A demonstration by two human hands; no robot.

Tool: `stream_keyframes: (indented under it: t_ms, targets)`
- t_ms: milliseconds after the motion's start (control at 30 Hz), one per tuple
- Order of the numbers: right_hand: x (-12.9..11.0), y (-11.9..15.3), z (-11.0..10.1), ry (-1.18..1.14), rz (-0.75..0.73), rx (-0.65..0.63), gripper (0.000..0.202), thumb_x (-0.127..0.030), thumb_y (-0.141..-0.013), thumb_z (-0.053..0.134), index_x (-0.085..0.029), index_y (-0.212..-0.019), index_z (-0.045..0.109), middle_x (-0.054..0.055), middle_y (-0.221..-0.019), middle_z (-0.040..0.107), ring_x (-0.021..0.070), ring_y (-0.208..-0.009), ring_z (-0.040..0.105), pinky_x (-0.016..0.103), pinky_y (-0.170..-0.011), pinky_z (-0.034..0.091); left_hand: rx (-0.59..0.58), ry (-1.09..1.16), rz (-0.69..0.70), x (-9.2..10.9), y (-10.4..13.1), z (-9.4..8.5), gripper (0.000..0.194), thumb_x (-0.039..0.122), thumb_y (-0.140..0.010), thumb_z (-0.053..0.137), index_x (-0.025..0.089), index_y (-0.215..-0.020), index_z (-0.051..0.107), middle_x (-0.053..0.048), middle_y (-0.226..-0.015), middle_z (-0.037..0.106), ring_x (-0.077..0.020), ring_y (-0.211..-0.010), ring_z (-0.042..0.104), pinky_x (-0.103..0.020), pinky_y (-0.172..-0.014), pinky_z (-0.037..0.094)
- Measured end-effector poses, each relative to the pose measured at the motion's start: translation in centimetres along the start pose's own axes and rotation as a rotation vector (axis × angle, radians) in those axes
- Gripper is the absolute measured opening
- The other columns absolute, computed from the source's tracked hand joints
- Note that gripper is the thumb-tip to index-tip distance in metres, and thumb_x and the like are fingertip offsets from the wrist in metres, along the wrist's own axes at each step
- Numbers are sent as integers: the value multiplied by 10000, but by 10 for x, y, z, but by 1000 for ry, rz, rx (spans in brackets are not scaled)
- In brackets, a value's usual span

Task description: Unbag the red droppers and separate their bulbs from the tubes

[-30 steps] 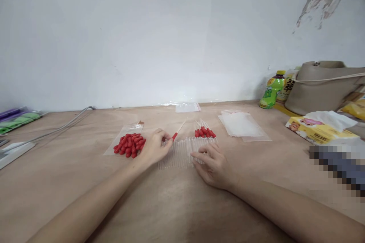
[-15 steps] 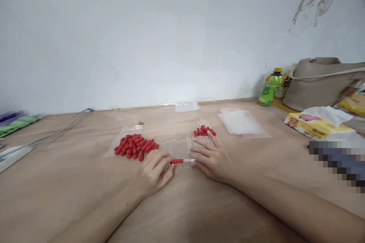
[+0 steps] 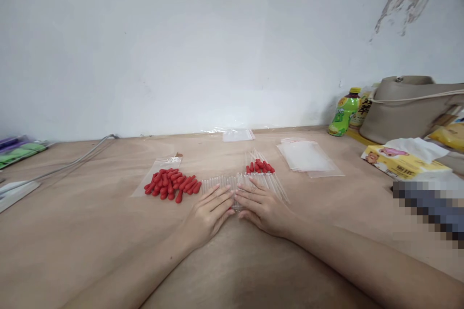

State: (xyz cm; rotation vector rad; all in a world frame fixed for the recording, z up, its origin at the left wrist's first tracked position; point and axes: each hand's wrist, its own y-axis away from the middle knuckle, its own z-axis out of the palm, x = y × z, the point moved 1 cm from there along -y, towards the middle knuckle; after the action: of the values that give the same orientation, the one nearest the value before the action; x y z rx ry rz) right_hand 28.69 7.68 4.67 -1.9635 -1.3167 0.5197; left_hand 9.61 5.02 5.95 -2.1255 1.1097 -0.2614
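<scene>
My left hand (image 3: 213,207) lies with fingers stretched flat over a row of clear glass dropper tubes (image 3: 220,181). A sliver of red shows by its thumb; the rest of that red rubber bulb is hidden beneath the fingers. Opposite it, my right hand (image 3: 264,206) rests on the same row, fingers extended and slightly spread. The fingertips of both hands nearly meet. Left of the row is a heap of loose red rubber bulbs (image 3: 170,183) on a clear plastic bag (image 3: 142,187). Behind my right hand lie several droppers with red bulbs (image 3: 260,166) fitted.
Clear zip bags (image 3: 302,155) are stacked at right, and another bag (image 3: 237,135) lies by the wall. Farther right are a green bottle (image 3: 345,113), a grey bag (image 3: 402,106) and a tissue box (image 3: 406,161). A grey cable (image 3: 81,158) crosses the left side.
My left hand has moved right and flattened from a pinch on a red bulb. That bulb and its tube are now mostly covered. My right hand has shifted slightly left.
</scene>
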Motion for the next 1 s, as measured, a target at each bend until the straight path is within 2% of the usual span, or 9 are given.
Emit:
stream_keyframes:
  t_ms: [133,333,533,1000]
  targets:
    - [-2,2,3,-38,-22,-6,244,-198,-872,453,-99,-1061,571,97,-1051,638,166,-1037,561,351,-988,405,-17,-12,50,2,-2,-3,258,139,-826,492,132,-1077,550,-80,-1058,641,-192,-1089,531,-392,-967,420]
    - [-5,2,-1,-34,-81,-17,183,-169,-856,478,-93,-967,603,95,-1016,649,152,-997,578,303,-992,408,-68,-3,83,3,-1,-7,220,133,-818,491,132,-1022,572,-70,-1072,635,-186,-1102,521,-405,-1024,351]
    - [-6,2,-4,0,-125,17,174,-165,-856,479,-88,-950,603,93,-986,657,155,-975,587,304,-983,421,-73,18,95,4,-2,-10,172,138,-818,493,133,-961,589,-56,-1057,644,-171,-1090,530,-391,-1059,296]
    - [-8,9,-12,26,-176,31,200,-134,-834,512,-72,-1008,590,95,-994,658,177,-1029,563,329,-982,427,-111,20,120,7,0,-14,169,141,-827,485,129,-967,578,-65,-1061,643,-180,-1092,529,-388,-1019,364]
